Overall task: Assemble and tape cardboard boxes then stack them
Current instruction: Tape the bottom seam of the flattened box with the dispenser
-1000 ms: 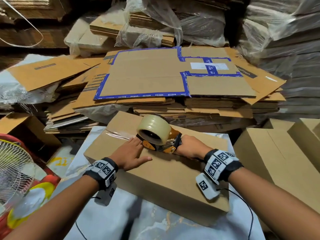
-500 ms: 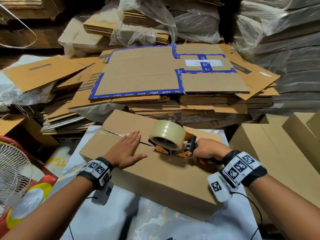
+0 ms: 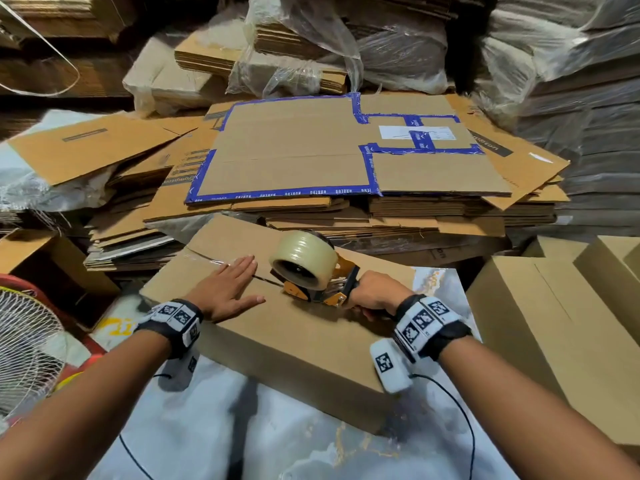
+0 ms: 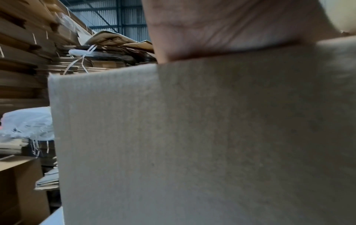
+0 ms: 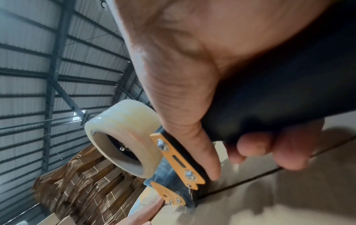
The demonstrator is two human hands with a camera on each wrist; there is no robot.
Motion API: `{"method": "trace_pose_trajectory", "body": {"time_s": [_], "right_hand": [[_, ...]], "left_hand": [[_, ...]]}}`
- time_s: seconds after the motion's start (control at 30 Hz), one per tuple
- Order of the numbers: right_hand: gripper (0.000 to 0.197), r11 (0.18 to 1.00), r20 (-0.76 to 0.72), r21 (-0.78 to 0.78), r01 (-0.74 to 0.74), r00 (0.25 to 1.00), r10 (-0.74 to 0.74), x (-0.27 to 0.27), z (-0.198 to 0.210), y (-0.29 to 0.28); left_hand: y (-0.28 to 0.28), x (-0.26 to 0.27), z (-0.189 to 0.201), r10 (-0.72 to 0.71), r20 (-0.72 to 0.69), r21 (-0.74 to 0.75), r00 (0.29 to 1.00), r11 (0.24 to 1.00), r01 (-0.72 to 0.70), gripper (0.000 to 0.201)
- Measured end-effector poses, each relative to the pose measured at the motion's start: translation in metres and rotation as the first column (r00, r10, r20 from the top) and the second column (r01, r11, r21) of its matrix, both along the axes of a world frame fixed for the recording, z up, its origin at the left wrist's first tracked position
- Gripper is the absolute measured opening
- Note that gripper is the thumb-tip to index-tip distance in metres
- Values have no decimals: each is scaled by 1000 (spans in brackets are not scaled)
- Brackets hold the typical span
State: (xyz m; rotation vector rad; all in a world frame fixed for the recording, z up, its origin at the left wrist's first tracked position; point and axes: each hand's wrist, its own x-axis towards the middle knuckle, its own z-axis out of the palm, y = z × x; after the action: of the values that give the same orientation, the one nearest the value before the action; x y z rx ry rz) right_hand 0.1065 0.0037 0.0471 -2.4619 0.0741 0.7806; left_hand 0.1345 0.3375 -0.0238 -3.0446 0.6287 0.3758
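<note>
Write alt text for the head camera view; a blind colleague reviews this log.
A right hand grips a tape dispenser on a cardboard box, running clear tape along its top seam, while the left hand presses flat beside the seam. Stacks of flattened cardboard lie behind it.

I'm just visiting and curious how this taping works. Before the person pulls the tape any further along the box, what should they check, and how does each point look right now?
1. Left hand flat on the box, holding the flaps down: ok.
2. Right hand firmly grips the tape dispenser handle: ok.
3. Dispenser sits on the centre seam: ok.
4. Tape already laid behind the dispenser lies smooth: cannot tell.
5. Seam ahead free of obstacles: ok.
6. Left fingers clear of the dispenser's blade: ok, though close.
</note>
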Motion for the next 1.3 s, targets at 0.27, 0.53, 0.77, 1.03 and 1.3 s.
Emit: {"method": "trace_pose_trajectory", "body": {"time_s": [0.27,0.53,0.77,1.03,1.3], "right_hand": [[24,999,1,-32,-25,1000,25,10,6,13],[25,993,-70,97,63,996,-56,7,11,-10],[21,999,14,25,40,999,-40,-12,3,-65],[14,991,183,-50,-124,974,131,-9,2,-66],[23,993,169,49,-103,981,93,-13,-7,-81]], "left_hand": [[-47,-17,-3,-152,97,-137,984,977,164,104],[-48,-14,-13,-103,40,-65,994,992,106,114],[-53,-18,-11,-90,75,-58,993,994,94,116],[-102,-39,-17,-143,157,-265,977,947,181,89],[-122,-43,-10,-89,51,-139,995,986,96,94]]}}
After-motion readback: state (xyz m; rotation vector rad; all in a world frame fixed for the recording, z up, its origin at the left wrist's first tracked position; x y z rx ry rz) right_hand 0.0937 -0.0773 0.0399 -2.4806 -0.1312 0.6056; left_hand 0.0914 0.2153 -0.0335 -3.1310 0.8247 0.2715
